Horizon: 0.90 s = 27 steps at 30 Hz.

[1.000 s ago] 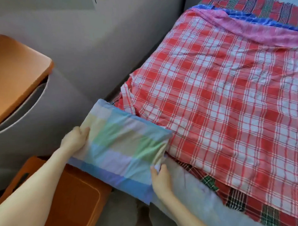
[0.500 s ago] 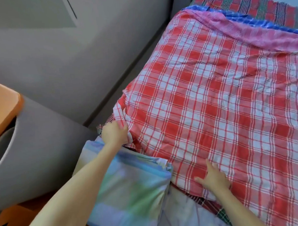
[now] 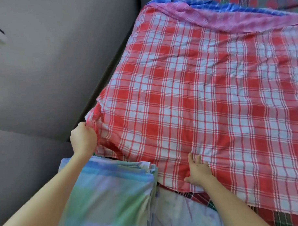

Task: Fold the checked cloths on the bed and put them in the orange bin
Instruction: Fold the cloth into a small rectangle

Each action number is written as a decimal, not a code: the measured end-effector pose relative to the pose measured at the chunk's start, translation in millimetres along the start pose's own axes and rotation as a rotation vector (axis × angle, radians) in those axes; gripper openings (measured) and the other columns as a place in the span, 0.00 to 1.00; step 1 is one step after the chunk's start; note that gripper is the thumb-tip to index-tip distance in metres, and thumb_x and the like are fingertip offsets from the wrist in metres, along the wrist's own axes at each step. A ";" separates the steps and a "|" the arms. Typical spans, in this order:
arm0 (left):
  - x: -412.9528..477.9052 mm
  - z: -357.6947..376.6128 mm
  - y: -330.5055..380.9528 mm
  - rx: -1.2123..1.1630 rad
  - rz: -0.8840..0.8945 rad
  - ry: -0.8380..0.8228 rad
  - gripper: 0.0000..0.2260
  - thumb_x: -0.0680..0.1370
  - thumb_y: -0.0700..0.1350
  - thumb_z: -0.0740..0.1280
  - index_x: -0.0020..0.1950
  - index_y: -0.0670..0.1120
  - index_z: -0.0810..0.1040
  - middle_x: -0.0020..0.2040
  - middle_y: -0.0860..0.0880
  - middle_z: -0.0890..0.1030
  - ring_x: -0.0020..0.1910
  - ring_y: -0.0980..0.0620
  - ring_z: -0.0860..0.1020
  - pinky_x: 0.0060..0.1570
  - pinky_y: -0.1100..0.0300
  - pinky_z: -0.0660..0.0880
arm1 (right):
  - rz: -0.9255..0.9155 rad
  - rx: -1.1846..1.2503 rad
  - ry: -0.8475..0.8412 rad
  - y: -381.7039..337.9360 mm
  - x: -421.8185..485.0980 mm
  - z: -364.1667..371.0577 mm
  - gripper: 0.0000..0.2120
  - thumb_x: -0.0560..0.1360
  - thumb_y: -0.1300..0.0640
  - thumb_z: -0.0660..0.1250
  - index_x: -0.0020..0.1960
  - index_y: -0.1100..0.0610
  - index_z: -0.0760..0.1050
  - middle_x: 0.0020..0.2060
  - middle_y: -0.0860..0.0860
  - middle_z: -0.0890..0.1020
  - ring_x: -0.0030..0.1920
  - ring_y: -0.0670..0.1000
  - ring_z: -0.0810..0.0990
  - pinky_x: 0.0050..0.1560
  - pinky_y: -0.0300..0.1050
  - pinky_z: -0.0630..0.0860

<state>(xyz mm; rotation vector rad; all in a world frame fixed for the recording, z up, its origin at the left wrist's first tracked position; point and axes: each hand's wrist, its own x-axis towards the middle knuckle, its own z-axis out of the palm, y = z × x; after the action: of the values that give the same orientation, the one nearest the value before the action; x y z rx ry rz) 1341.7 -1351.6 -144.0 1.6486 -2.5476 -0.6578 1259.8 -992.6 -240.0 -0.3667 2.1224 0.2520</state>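
Note:
A large red and white checked cloth [image 3: 203, 100] lies spread over the bed. My left hand [image 3: 83, 140] is closed on its bunched near-left corner. My right hand [image 3: 198, 172] rests on the cloth's near edge, fingers spread and pressing into the fabric. A folded pastel cloth in blue, green and lilac checks [image 3: 110, 195] lies at the bed's near-left corner, partly under my left forearm. The orange bin is out of view.
A pink cloth [image 3: 226, 20] and a blue cloth [image 3: 217, 6] lie under the red one's far edge. A dark red and green plaid cover [image 3: 205, 200] and a white sheet [image 3: 182, 213] show near me. Grey floor [image 3: 50, 74] runs along the bed's left side.
Both hands let go of the folded pastel cloth and moved onto the red checked cloth. My left hand took hold of its corner. The view swung right, and the orange bin left the frame.

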 end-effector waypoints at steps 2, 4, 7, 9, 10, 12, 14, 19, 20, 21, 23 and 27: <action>-9.6 -22.8 21.0 0.023 0.158 0.056 0.08 0.76 0.34 0.57 0.49 0.34 0.74 0.42 0.31 0.78 0.40 0.35 0.74 0.39 0.49 0.67 | -0.042 0.177 -0.025 9.1 -25.0 -4.4 0.47 0.74 0.43 0.67 0.77 0.50 0.36 0.76 0.60 0.45 0.75 0.65 0.51 0.73 0.53 0.56; -23.5 -44.8 51.8 0.029 0.298 0.090 0.09 0.77 0.33 0.58 0.54 0.34 0.74 0.41 0.29 0.78 0.42 0.31 0.75 0.41 0.47 0.69 | -0.078 0.378 -0.017 33.5 -63.8 -6.8 0.41 0.76 0.46 0.65 0.77 0.46 0.41 0.74 0.57 0.62 0.71 0.59 0.64 0.67 0.47 0.65; -44.0 -73.5 100.1 0.010 0.430 0.096 0.06 0.79 0.36 0.59 0.49 0.34 0.72 0.39 0.28 0.77 0.39 0.31 0.75 0.38 0.46 0.68 | -0.057 0.555 0.008 75.3 -122.4 -8.1 0.37 0.77 0.49 0.64 0.77 0.46 0.45 0.70 0.54 0.69 0.66 0.53 0.72 0.61 0.40 0.69; -68.5 -89.2 141.1 0.011 0.526 0.071 0.07 0.79 0.37 0.60 0.48 0.33 0.71 0.37 0.29 0.77 0.37 0.31 0.75 0.35 0.48 0.67 | -0.016 0.653 0.074 107.2 -155.2 -19.1 0.35 0.77 0.51 0.64 0.78 0.51 0.49 0.69 0.53 0.70 0.65 0.52 0.72 0.63 0.40 0.68; -84.3 -95.0 166.5 0.009 0.591 0.072 0.07 0.79 0.38 0.61 0.48 0.32 0.72 0.37 0.29 0.77 0.36 0.31 0.75 0.35 0.49 0.66 | 0.006 0.698 0.128 125.8 -171.1 -27.2 0.32 0.78 0.52 0.63 0.77 0.53 0.52 0.65 0.53 0.74 0.61 0.52 0.75 0.61 0.41 0.69; -123.9 -106.3 217.9 -0.012 0.702 0.067 0.06 0.78 0.37 0.62 0.47 0.33 0.73 0.37 0.31 0.77 0.35 0.34 0.74 0.34 0.51 0.64 | 0.037 0.800 0.239 160.5 -202.8 -44.0 0.28 0.78 0.52 0.62 0.76 0.55 0.58 0.60 0.55 0.77 0.54 0.53 0.76 0.57 0.43 0.71; -172.7 -110.5 270.7 -0.040 0.819 0.053 0.07 0.78 0.38 0.62 0.44 0.34 0.74 0.36 0.33 0.77 0.35 0.35 0.74 0.33 0.53 0.64 | 0.022 0.914 0.337 199.0 -235.7 -50.8 0.25 0.79 0.51 0.62 0.74 0.55 0.62 0.65 0.54 0.75 0.60 0.53 0.76 0.59 0.44 0.71; -315.0 -96.3 388.5 0.031 1.042 -0.006 0.12 0.77 0.39 0.63 0.37 0.34 0.76 0.34 0.35 0.78 0.36 0.37 0.78 0.32 0.54 0.71 | 0.017 1.009 0.506 315.6 -318.8 -29.4 0.18 0.79 0.49 0.61 0.67 0.54 0.71 0.57 0.49 0.78 0.58 0.51 0.77 0.55 0.43 0.73; -336.1 -95.0 404.0 0.059 1.056 -0.008 0.12 0.78 0.38 0.63 0.37 0.34 0.77 0.34 0.36 0.78 0.36 0.38 0.78 0.33 0.52 0.74 | 0.026 0.995 0.545 332.1 -328.2 -25.4 0.16 0.79 0.50 0.62 0.65 0.53 0.73 0.53 0.47 0.79 0.55 0.51 0.79 0.54 0.43 0.74; -364.8 -90.3 421.4 0.094 1.094 0.006 0.11 0.78 0.36 0.63 0.37 0.33 0.78 0.33 0.36 0.79 0.35 0.38 0.79 0.34 0.49 0.76 | 0.048 0.995 0.589 356.5 -341.6 -17.1 0.15 0.78 0.50 0.62 0.63 0.53 0.75 0.52 0.46 0.79 0.54 0.50 0.79 0.54 0.42 0.74; -436.1 -71.9 453.2 0.149 1.158 0.021 0.09 0.77 0.31 0.62 0.38 0.33 0.79 0.32 0.38 0.79 0.31 0.41 0.79 0.30 0.48 0.78 | 0.109 0.993 0.651 418.9 -375.8 9.3 0.13 0.78 0.51 0.63 0.60 0.53 0.76 0.52 0.46 0.80 0.52 0.48 0.79 0.53 0.41 0.73; -561.6 -43.6 503.3 0.285 1.177 -0.046 0.10 0.76 0.32 0.60 0.46 0.40 0.81 0.42 0.46 0.82 0.33 0.50 0.80 0.22 0.61 0.71 | 0.171 1.008 0.733 516.9 -422.8 55.5 0.12 0.78 0.52 0.63 0.58 0.53 0.78 0.52 0.47 0.81 0.54 0.48 0.79 0.51 0.39 0.72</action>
<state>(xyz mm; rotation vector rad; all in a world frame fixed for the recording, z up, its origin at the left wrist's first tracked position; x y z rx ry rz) 1163.0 -697.9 189.8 -0.0589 -3.0475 -0.2003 1338.7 -423.4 104.6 0.3849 2.6528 -0.9767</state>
